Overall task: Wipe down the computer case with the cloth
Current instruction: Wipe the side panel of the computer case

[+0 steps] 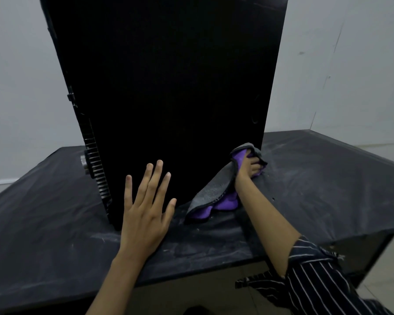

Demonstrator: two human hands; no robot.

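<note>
Striped sleeve (323,276) shows at the near right, on the right arm. That arm reaches far to the case's (166,87) lower right corner, where the right hand (250,167) grips the grey and purple cloth (216,192); the cloth trails down onto the tabletop (43,212). Left hand (146,208) lies flat with fingers spread wide against the case's near face, low down. Upright on the dusty black tabletop stands the case.

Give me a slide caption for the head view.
Left hand braces tall black computer case; right hand wipes its lower corner with grey-purple cloth.
</note>
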